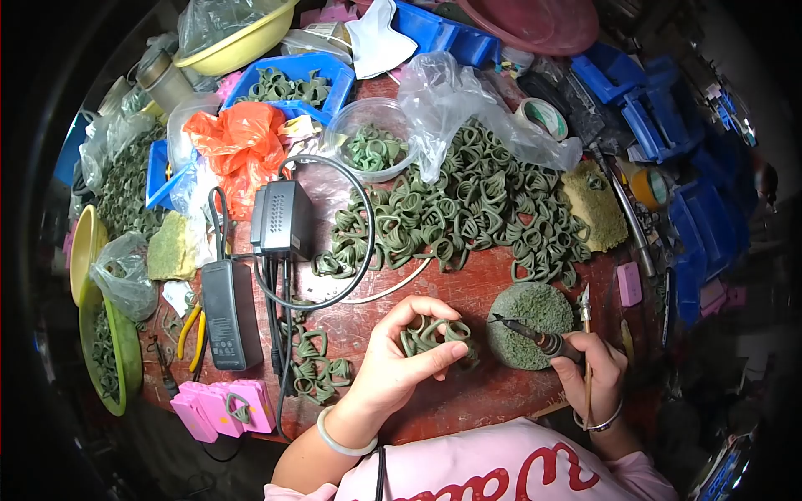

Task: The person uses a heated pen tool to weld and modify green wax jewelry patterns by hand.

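My left hand [409, 355] is closed around several dark green wax rings [430, 334], with thumb and fingertips pressed on them. My right hand [597, 376] grips a wax pen [547, 342] with a dark pointed tip aimed left. A slim wooden-handled craft knife [586, 334] stands upright in the same hand, blade up. Beneath the pen tip lies a round, rough green pad [522, 305]. Beyond both hands spreads a big heap of similar green rings [468, 196]. A smaller cluster of rings [313, 371] sits left of my left hand.
Left of centre are a black power adapter [231, 321], a control box [282, 219] and a looped cable [368, 250]. Yellow-handled pliers [190, 330] and pink blocks [196, 409] are further left. A clear bowl [334, 138], blue bins [338, 79] and a yellow sponge [597, 209] stand behind.
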The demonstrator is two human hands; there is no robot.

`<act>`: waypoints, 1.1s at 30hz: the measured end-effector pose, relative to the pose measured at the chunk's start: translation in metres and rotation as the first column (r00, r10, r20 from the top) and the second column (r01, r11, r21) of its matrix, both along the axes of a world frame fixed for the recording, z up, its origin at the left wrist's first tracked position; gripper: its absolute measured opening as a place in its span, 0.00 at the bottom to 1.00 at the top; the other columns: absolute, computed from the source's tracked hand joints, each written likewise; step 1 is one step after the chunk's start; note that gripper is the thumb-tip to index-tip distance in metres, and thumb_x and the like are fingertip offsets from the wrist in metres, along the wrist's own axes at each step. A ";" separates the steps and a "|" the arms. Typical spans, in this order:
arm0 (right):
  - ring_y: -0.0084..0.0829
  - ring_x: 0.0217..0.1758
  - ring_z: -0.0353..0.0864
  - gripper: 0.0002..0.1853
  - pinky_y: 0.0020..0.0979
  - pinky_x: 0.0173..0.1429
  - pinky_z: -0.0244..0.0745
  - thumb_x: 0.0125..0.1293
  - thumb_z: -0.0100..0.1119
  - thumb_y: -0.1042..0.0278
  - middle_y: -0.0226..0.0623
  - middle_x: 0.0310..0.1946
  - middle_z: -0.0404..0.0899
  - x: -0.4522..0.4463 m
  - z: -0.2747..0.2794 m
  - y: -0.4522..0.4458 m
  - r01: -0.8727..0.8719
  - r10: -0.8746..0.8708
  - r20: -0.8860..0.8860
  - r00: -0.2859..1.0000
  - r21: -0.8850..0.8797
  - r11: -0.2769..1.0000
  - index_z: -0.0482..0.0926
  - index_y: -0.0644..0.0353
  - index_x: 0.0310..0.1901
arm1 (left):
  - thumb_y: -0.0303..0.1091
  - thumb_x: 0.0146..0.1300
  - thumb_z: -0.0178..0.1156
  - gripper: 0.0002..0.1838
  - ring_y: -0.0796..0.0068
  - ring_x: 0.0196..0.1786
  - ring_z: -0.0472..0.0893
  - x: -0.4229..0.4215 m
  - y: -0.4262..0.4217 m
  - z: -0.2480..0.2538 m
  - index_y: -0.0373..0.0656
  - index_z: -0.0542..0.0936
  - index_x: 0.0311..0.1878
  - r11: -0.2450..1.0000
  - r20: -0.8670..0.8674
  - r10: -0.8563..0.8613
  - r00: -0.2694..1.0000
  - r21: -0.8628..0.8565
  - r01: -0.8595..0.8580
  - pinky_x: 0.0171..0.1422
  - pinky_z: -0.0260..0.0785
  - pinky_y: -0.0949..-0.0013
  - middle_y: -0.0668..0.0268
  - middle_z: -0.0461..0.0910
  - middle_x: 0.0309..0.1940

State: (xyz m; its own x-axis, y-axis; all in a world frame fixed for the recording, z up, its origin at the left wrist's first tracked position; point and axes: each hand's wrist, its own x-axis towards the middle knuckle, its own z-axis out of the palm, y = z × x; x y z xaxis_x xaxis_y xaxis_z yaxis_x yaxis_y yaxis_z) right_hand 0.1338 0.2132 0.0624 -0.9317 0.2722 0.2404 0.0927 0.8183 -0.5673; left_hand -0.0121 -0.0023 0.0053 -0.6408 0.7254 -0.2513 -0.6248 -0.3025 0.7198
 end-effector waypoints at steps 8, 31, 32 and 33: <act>0.39 0.29 0.81 0.18 0.34 0.35 0.75 0.64 0.69 0.56 0.41 0.27 0.80 0.001 -0.004 0.000 0.031 -0.031 -0.005 1.000 -0.027 0.999 0.77 0.66 0.39 | 0.15 0.58 0.65 0.18 0.75 0.47 0.84 0.001 0.006 0.006 0.41 0.75 0.50 0.999 0.017 0.048 0.999 -0.026 -0.048 0.35 0.78 0.78 0.59 0.84 0.43; 0.40 0.28 0.84 0.18 0.34 0.33 0.78 0.62 0.71 0.58 0.42 0.28 0.81 0.000 -0.006 0.000 0.016 -0.016 -0.033 0.999 0.008 1.000 0.77 0.65 0.38 | 0.19 0.55 0.70 0.23 0.81 0.38 0.81 0.002 0.006 -0.002 0.41 0.76 0.53 0.980 -0.265 0.139 0.954 -0.101 -0.170 0.32 0.72 0.81 0.66 0.81 0.41; 0.40 0.28 0.84 0.18 0.34 0.33 0.78 0.62 0.71 0.58 0.42 0.28 0.81 0.000 -0.005 0.000 0.015 -0.015 -0.025 1.000 0.006 1.000 0.77 0.65 0.38 | 0.20 0.56 0.70 0.22 0.80 0.38 0.82 0.002 0.006 -0.002 0.41 0.75 0.53 0.980 -0.250 0.137 0.959 -0.105 -0.167 0.32 0.72 0.81 0.65 0.82 0.42; 0.40 0.28 0.84 0.18 0.34 0.33 0.78 0.62 0.71 0.58 0.42 0.28 0.81 0.000 -0.005 0.000 0.016 -0.016 -0.025 1.000 0.005 1.000 0.77 0.65 0.38 | 0.21 0.56 0.70 0.22 0.79 0.39 0.82 0.002 0.006 -0.003 0.41 0.75 0.54 0.980 -0.235 0.135 0.963 -0.109 -0.164 0.32 0.72 0.81 0.64 0.82 0.42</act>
State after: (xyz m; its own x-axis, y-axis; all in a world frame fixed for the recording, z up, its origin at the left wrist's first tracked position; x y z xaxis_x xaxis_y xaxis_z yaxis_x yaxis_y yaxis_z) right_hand 0.1335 0.2134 0.0577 -0.9208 0.2859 0.2651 0.0919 0.8200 -0.5650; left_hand -0.0096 0.0037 0.0025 -0.7900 0.5887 -0.1715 -0.3968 -0.2776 0.8749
